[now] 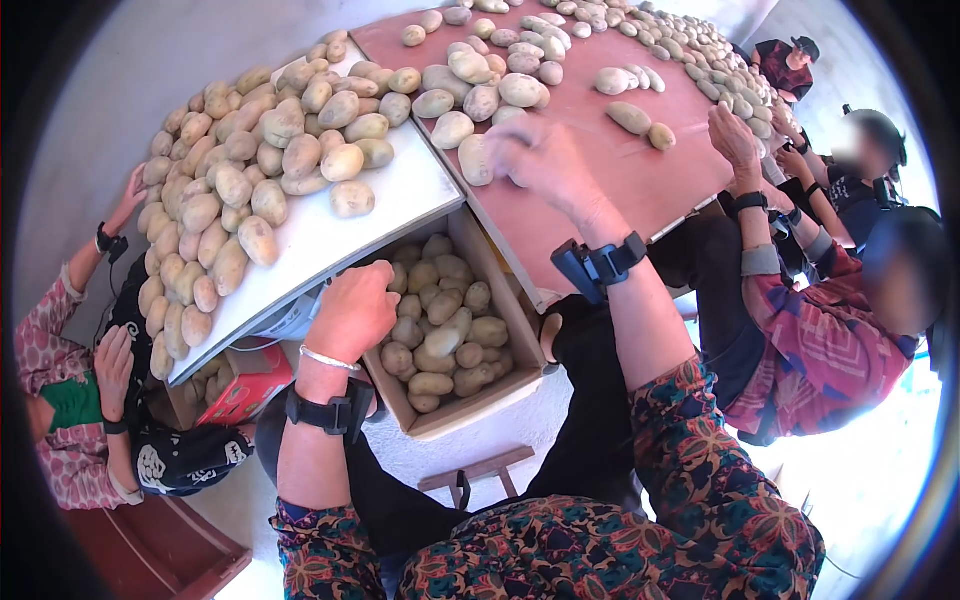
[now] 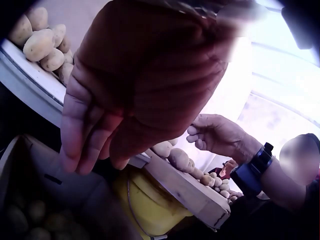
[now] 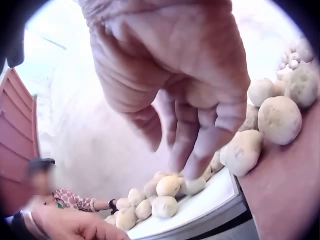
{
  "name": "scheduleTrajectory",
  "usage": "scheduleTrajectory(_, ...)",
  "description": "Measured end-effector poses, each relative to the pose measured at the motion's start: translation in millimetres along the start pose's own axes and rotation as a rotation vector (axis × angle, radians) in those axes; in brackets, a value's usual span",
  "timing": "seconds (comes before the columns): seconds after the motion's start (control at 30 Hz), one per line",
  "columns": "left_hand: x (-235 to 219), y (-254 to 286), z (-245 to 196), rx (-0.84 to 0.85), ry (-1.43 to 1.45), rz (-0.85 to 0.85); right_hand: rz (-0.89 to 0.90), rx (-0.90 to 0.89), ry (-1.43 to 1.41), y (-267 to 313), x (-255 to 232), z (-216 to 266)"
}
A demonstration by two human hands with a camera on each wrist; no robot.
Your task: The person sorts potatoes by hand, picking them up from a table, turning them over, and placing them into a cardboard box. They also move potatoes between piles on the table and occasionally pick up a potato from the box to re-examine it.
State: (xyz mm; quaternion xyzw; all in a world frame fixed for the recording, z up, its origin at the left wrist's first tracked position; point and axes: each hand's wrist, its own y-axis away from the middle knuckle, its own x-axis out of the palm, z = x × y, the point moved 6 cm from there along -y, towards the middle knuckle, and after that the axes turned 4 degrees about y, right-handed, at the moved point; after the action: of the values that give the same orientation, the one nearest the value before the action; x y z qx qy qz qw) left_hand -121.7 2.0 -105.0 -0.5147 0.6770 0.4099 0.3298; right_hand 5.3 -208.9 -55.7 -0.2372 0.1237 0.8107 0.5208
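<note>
My left hand (image 1: 355,310) hangs over the left rim of a cardboard box (image 1: 475,405). Its fingers point loosely downward and hold nothing in the left wrist view. Inside the box lie many potatoes (image 1: 440,340). My right hand (image 1: 545,165), slightly blurred, is above the red tabletop (image 1: 610,160), right beside a pale potato (image 1: 474,160) near the table's left edge. In the right wrist view its fingers hang half bent, with nothing between thumb and fingers. A large heap of potatoes (image 1: 235,185) covers much of the white tabletop (image 1: 320,230) to the left.
More potatoes (image 1: 520,90) lie along the red table's far side. A red carton (image 1: 245,380) stands below the white table, and a yellow bucket (image 2: 152,200) shows in the left wrist view. People sit at left and right, their hands near the tables. A small stool (image 1: 480,470) is below.
</note>
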Motion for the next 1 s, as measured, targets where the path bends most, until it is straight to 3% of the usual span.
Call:
scheduleTrajectory(0.07,0,0,1,-0.010,0.005,-0.007,-0.547,-0.005,0.321,1,-42,-6)
scheduleTrajectory(0.17,1,-2,4,0.014,0.000,-0.022,-0.664,0.065,0.412,0,-66,-25)
scheduleTrajectory(0.27,1,-2,4,-0.018,-0.010,0.006,-0.606,0.159,0.429,-5,-73,-41)
scheduleTrajectory(0.5,-1,-3,-3,-0.014,0.024,0.011,-0.636,0.083,0.303,-32,-69,-46)
scheduleTrajectory(0.6,-4,-4,-5,0.025,0.038,0.000,-0.637,0.045,0.412,-45,-72,-35)
scheduleTrajectory(0.8,-7,0,-2,0.062,0.050,-0.065,-0.388,0.042,0.679,-100,-67,-36)
scheduleTrajectory(0.87,-7,1,0,0.076,0.054,-0.077,-0.189,0.149,1.021,-94,-53,-16)
scheduleTrajectory(1.0,-9,1,-1,0.091,0.057,-0.094,-0.122,0.188,1.174,-97,-53,-8)
